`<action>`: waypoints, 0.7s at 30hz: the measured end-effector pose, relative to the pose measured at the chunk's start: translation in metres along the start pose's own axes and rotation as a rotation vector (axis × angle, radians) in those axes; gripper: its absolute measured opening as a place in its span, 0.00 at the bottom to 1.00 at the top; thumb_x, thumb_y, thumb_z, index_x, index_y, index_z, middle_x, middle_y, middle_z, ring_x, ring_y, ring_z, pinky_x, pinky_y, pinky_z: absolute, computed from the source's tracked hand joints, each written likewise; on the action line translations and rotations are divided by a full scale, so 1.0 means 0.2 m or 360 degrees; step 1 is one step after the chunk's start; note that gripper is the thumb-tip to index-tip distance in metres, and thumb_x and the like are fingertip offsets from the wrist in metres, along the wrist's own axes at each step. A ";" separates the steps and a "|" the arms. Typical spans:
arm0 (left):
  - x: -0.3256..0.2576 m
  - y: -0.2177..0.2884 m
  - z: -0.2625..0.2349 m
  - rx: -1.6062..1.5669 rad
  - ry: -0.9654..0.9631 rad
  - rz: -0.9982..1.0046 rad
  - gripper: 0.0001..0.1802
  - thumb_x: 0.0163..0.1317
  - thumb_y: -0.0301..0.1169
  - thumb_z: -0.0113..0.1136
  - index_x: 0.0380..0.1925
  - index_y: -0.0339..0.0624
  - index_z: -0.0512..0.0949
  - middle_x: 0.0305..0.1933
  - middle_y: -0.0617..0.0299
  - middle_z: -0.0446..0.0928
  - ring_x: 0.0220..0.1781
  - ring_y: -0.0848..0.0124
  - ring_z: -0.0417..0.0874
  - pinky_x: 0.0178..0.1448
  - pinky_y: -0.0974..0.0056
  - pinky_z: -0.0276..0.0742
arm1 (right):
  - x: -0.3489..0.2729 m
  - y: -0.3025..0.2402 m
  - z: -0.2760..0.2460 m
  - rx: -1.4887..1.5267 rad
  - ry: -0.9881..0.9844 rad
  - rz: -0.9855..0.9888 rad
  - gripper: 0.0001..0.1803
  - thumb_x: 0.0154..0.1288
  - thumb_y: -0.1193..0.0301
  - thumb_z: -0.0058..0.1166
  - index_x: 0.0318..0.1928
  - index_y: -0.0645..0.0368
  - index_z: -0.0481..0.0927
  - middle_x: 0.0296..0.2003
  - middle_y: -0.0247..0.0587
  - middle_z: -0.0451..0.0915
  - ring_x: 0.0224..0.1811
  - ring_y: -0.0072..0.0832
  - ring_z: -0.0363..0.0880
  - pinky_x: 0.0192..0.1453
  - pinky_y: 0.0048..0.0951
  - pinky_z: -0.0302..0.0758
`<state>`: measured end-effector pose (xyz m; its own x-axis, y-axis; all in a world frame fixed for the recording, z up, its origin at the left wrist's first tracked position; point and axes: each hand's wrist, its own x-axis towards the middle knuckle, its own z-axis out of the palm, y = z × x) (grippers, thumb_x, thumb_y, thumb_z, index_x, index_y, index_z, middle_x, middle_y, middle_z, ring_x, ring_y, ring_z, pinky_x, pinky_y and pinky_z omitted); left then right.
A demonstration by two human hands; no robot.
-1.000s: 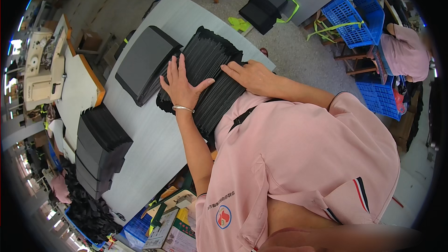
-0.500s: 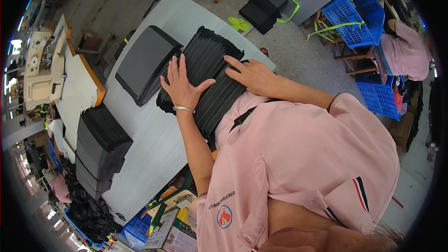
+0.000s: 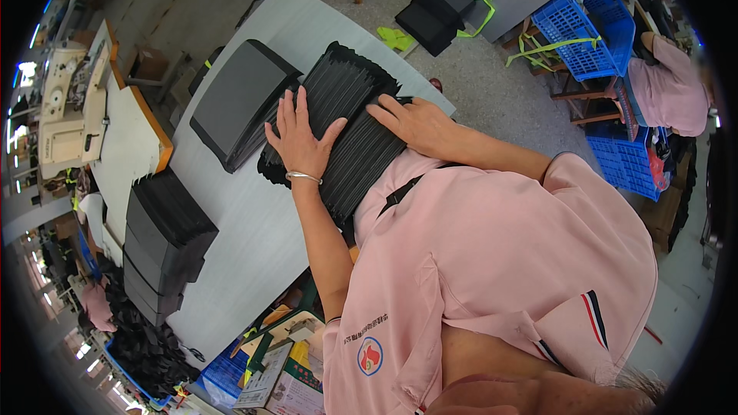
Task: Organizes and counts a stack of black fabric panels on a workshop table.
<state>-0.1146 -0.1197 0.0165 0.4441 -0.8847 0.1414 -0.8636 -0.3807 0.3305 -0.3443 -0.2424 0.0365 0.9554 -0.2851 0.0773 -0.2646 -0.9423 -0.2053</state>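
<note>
Two rows of thin black fabric pieces (image 3: 344, 86), packed on edge side by side, lie at the table's near edge against my body. Across the far row rests my left hand (image 3: 302, 138), fingers spread and thumb stretched toward the nearer row (image 3: 357, 161). My right hand (image 3: 415, 123) lies on the right end of the pieces, its index finger extended and its other fingers partly bent against the stack. It does not grasp any single piece. Just beyond the rows, a stack of dark grey curved panels (image 3: 242, 96) touches their left side.
Another stack of black panels (image 3: 165, 238) stands at the pale table's (image 3: 254, 261) left edge. A sewing machine (image 3: 73, 111) is farther left. Blue crates (image 3: 584, 27) and a seated person in pink (image 3: 669, 81) are at right. Black panels (image 3: 437, 11) lie on the floor beyond the table.
My right hand's fingers have shifted slightly, with the index finger drawn a little downward. My left thumb has lifted slightly upward. The stacks stay in place.
</note>
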 end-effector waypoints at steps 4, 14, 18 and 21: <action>-0.01 0.02 -0.01 -0.0016 -0.0005 -0.0008 0.55 0.55 0.70 0.62 0.77 0.55 0.61 0.81 0.55 0.59 0.82 0.57 0.57 0.80 0.35 0.41 | 0.05 -0.01 -0.10 0.0029 -0.0186 0.0090 0.53 0.49 0.79 0.64 0.77 0.55 0.55 0.55 0.45 0.71 0.31 0.38 0.81 0.37 0.37 0.77; -0.01 0.01 -0.01 -0.0008 0.0023 -0.0010 0.54 0.56 0.69 0.62 0.77 0.56 0.61 0.81 0.56 0.59 0.82 0.57 0.58 0.80 0.35 0.43 | 0.06 -0.01 -0.08 0.0048 -0.0289 0.0098 0.55 0.46 0.78 0.66 0.77 0.60 0.56 0.54 0.46 0.70 0.32 0.38 0.82 0.36 0.36 0.77; 0.00 0.01 0.00 0.0013 0.0023 -0.0003 0.53 0.57 0.69 0.62 0.77 0.56 0.61 0.81 0.56 0.59 0.82 0.57 0.59 0.80 0.35 0.43 | 0.04 0.00 -0.02 0.0039 -0.0162 0.0079 0.49 0.48 0.78 0.64 0.74 0.61 0.61 0.54 0.45 0.70 0.33 0.37 0.82 0.38 0.37 0.77; 0.00 0.01 0.00 0.0020 0.0022 0.0000 0.51 0.59 0.68 0.61 0.77 0.56 0.61 0.81 0.56 0.59 0.82 0.57 0.59 0.80 0.35 0.43 | 0.03 0.01 0.01 0.0025 -0.0078 0.0032 0.44 0.47 0.78 0.65 0.69 0.61 0.66 0.57 0.47 0.70 0.36 0.38 0.84 0.41 0.38 0.78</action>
<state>-0.1164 -0.1206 0.0173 0.4471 -0.8811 0.1543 -0.8666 -0.3840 0.3186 -0.3389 -0.2456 0.0343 0.9552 -0.2948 0.0250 -0.2822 -0.9333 -0.2220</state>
